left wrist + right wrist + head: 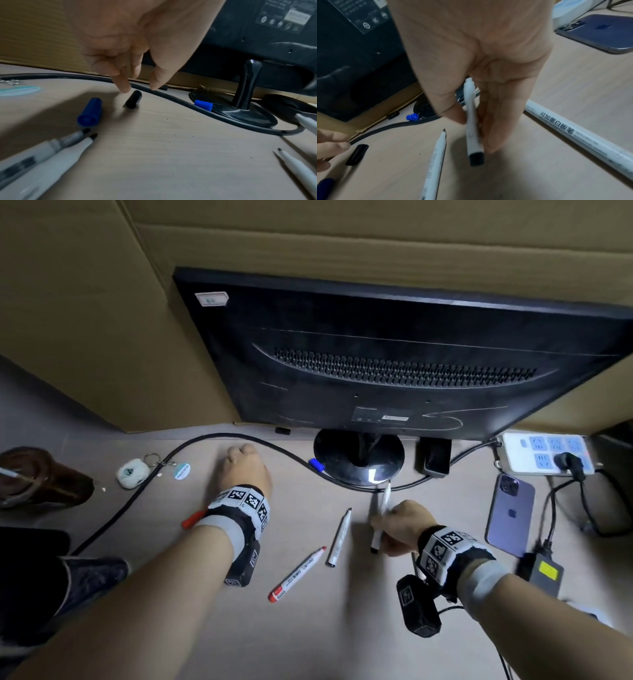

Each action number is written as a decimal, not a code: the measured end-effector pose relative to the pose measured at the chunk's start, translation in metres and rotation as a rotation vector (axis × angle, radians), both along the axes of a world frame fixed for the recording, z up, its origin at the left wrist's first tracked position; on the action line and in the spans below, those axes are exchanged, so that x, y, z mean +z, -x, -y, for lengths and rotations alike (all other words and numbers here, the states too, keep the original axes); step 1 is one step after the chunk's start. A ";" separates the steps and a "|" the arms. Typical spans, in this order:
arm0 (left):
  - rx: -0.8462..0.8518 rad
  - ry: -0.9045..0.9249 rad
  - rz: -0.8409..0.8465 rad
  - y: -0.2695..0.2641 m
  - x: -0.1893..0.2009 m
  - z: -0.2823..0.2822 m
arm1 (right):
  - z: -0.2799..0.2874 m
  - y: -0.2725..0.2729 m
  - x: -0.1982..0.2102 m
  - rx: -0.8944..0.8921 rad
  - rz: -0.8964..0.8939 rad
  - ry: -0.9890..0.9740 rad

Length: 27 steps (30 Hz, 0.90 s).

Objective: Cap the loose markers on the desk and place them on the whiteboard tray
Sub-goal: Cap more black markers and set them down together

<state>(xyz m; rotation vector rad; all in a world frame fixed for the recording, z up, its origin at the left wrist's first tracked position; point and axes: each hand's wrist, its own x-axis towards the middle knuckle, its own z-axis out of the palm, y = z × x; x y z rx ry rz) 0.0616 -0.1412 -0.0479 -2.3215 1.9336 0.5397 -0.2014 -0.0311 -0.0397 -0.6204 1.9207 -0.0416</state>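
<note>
My left hand (139, 88) hovers over a black cap (133, 99) lying on the desk, with index finger and thumb pointing down, apart, and holding nothing. A dark blue cap (90, 112) lies to its left, and a light blue cap (204, 105) rests against the monitor base. My right hand (476, 132) grips a white marker (471, 108) above the desk, its black end toward the camera. An uncapped black-tipped marker (339, 537), a red marker (298, 573) and a red cap (193, 518) lie on the desk between my arms. Two more uncapped markers (42, 162) lie under my left wrist.
A black monitor (394, 354) on a round base (358, 457) stands at the back, with a thick black cable (154, 474) curving across the desk. A purple phone (510, 515), a power strip (544, 453) and a charger sit at the right. A keychain (133, 472) lies at the left.
</note>
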 end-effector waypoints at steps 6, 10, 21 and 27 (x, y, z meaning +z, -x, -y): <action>-0.070 -0.047 -0.047 -0.009 -0.019 0.013 | 0.003 -0.011 -0.006 0.071 0.089 0.092; -0.121 -0.083 -0.092 -0.014 -0.022 0.012 | 0.003 -0.015 -0.008 0.067 0.105 0.138; -0.242 -0.098 -0.518 -0.006 0.007 -0.019 | -0.014 -0.014 0.011 0.155 0.205 0.196; -0.208 -0.087 -0.647 0.004 0.041 -0.049 | -0.026 -0.010 0.038 0.244 0.305 0.307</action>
